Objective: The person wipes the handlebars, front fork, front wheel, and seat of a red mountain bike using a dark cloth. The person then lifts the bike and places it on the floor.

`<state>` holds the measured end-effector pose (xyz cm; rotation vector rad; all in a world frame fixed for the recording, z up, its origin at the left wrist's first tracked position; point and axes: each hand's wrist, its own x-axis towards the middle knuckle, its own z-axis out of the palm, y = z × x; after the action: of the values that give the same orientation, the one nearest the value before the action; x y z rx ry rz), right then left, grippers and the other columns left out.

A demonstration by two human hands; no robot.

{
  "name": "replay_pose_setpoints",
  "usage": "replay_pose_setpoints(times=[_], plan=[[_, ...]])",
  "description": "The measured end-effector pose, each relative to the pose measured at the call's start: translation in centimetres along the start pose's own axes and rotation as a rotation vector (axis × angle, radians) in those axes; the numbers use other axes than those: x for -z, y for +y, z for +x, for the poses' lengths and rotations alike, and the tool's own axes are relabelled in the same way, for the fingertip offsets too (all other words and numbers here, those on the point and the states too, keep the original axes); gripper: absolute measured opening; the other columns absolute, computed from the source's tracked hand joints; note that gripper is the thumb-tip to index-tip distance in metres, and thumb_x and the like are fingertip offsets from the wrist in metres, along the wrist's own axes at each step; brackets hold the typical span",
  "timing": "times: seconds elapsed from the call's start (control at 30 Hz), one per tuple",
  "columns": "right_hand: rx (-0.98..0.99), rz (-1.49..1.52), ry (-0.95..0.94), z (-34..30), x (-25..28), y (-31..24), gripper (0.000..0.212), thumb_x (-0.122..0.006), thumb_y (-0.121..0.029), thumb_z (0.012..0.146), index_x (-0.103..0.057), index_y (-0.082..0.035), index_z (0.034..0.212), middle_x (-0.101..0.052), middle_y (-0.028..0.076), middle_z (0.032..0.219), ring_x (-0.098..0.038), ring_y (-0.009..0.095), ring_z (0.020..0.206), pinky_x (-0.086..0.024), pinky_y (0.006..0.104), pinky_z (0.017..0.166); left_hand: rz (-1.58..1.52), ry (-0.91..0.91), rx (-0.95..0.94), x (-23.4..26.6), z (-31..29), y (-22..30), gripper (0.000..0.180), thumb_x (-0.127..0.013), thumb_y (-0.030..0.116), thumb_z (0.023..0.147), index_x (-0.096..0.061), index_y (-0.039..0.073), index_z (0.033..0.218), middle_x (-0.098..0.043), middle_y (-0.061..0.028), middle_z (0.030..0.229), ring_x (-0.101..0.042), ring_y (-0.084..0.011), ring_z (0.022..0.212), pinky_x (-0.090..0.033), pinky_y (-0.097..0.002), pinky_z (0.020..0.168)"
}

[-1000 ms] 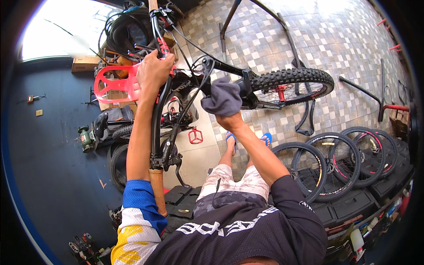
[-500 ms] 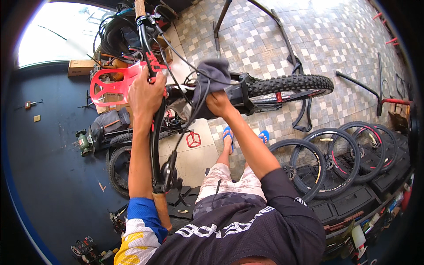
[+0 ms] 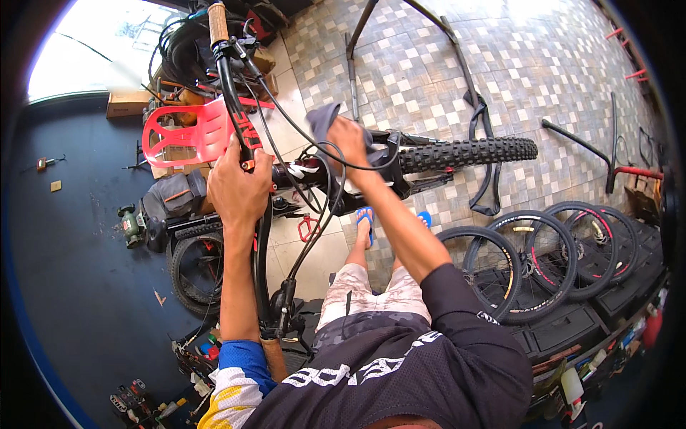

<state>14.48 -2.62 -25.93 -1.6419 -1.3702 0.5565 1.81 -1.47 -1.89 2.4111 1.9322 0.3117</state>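
In front of me stands a mountain bike, its black handlebar (image 3: pixel 230 86) running from far to near with tan grips (image 3: pixel 218 25) at the ends. My left hand (image 3: pixel 239 189) is closed round the middle of that bar, beside its red lettering. A dark grey cloth (image 3: pixel 323 120) is bunched in my right hand (image 3: pixel 349 146), over the frame and fork area behind the front wheel. Looped black cables (image 3: pixel 291 125) pass close to both hands. The knobby front tire (image 3: pixel 471 153) points to the right. The cloth partly hides what it touches.
A red plastic chair (image 3: pixel 207 136) stands beyond the bar at left. Several loose wheels (image 3: pixel 500 236) lean along black boxes at right. A bent dark metal stand (image 3: pixel 461 64) is on the tiled floor, and a red pedal (image 3: pixel 307 229) shows below the bike.
My right hand has moved the cloth slightly left and away from me. The front wheel and handlebar have turned a little, while my left hand keeps its hold.
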Motion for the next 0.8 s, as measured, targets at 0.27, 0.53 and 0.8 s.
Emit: replay_pose_setpoints(times=[0.27,0.53,0.8], plan=[[-0.119,-0.078,-0.662,10.3,3.0,0.9,0.045,-0.053,-0.046,0.090,-0.078,-0.009,0.101,-0.075,0.018,0.105,-0.072,0.038,0.097,-0.056,0.0469,0.085,-0.006,0.104,-0.130,-0.4,1.1,-0.3,0.054,-0.065,0.036,0.087,-0.066,0.002,0.129,-0.070,-0.0208,0.086,-0.068,-0.0401,0.086,-0.051,-0.0504,0.080],[0.349,-0.188,-0.389,5.4,3.8,-0.4,0.035,-0.058,-0.048,0.097,-0.077,-0.023,0.112,-0.062,0.007,0.136,-0.040,0.036,0.145,-0.030,0.0503,0.118,-0.049,-0.016,0.095,0.5,2.6,1.1,0.040,-0.062,0.039,0.088,-0.074,0.012,0.115,-0.072,-0.0168,0.077,-0.070,-0.0377,0.076,-0.051,-0.0479,0.071],[-0.081,0.547,0.220,-1.8,2.7,0.5,0.041,-0.054,-0.036,0.106,-0.066,0.001,0.119,-0.060,0.017,0.121,-0.052,0.036,0.130,-0.039,0.0419,0.109,-0.030,-0.064,0.073,-0.4,5.8,2.1,0.042,-0.060,0.046,0.088,-0.074,0.010,0.106,-0.075,-0.0202,0.090,-0.071,-0.0428,0.091,-0.052,-0.0535,0.082]])
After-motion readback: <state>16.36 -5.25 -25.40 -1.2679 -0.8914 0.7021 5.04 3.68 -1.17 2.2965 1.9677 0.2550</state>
